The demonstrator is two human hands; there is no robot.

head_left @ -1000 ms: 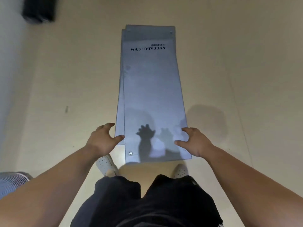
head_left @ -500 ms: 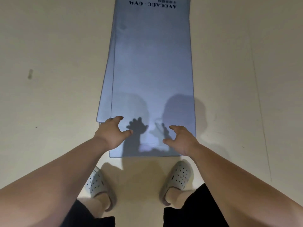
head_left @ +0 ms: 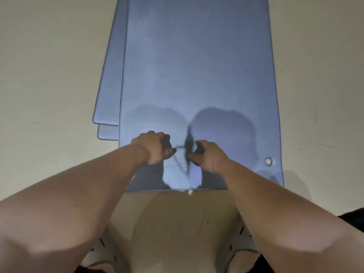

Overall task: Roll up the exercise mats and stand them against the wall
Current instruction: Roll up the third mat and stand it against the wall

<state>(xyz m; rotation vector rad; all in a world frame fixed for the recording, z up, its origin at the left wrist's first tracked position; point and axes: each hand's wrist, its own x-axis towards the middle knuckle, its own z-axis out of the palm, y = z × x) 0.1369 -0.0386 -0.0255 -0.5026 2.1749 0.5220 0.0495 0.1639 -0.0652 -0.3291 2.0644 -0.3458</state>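
Observation:
Several blue exercise mats lie flat in a stack on the beige floor. The top mat (head_left: pixel 197 75) fills the middle of the view, its near edge just in front of my feet. Two lower mats (head_left: pixel 109 99) stick out along the left side. A metal eyelet (head_left: pixel 269 161) sits in the top mat's near right corner. My left hand (head_left: pixel 152 148) and my right hand (head_left: pixel 207 157) hover close together over the near middle of the top mat. Both have curled fingers and hold nothing I can see. Their shadows fall between them.
Bare beige floor (head_left: pixel 49 75) lies on both sides of the mats. My white perforated shoes (head_left: pixel 239 251) and dark shorts show at the bottom edge. No wall is in view.
My head has dropped closer to the mats. Both hands moved inward from the mat's near corners toward its middle, and their spread fingers have curled.

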